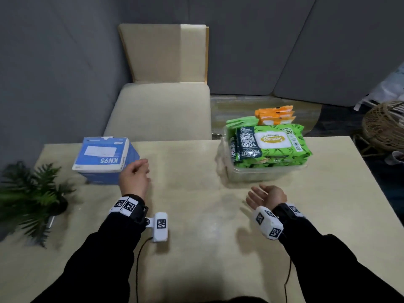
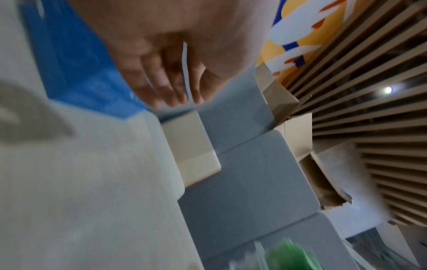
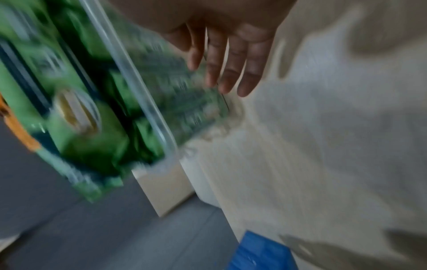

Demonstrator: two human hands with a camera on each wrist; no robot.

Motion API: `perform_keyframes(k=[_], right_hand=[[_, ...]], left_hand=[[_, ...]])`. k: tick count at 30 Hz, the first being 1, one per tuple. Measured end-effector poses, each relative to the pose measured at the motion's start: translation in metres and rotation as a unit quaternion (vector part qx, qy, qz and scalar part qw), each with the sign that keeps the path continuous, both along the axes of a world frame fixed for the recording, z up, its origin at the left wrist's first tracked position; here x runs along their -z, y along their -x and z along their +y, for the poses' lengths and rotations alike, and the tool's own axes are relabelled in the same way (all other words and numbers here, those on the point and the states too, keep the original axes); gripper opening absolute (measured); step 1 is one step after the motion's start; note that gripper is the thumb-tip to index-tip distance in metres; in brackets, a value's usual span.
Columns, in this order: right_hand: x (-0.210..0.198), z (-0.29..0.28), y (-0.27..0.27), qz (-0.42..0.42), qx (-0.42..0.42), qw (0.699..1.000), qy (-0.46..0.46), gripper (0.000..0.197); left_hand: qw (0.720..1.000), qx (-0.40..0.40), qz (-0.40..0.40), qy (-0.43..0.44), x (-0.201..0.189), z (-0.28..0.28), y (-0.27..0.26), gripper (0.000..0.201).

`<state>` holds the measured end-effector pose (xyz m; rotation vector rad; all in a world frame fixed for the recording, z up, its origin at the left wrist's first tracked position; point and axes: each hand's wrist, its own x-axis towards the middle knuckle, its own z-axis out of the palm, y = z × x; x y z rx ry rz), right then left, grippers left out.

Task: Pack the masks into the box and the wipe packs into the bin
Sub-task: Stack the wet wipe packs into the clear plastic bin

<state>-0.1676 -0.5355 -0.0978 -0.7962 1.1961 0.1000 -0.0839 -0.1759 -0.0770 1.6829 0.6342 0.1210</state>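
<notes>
Packing looks finished: blue cardboard mask box (image 1: 105,159) at ten o'clock, clear plastic wipe-filled bin (image 1: 265,172) at two; my left hand (image 1: 135,177) and right hand (image 1: 267,196) hang loose, empty, due only to withdraw.

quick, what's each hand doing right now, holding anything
Left hand: open, fingers relaxed, empty, beside the blue mask box.
Right hand: open, empty, near the clear bin.

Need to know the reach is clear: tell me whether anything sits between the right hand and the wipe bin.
Nothing visible. The right hand hovers open just short of the clear bin, with bare table between.
</notes>
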Motion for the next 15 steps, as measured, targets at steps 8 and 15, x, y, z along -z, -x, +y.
perform_keyframes(k=[8,15], right_hand=[[-0.017,0.202,-0.066,-0.072,-0.283,0.956,-0.019,0.020],[-0.044,0.330,-0.124,-0.148,-0.384,0.911,0.034,0.029]], left_hand=[[0.969,-0.083,-0.061,-0.225,-0.017,0.162,-0.036,0.035],[0.970,0.077,0.120,-0.197,-0.005,0.189,-0.054,0.058]])
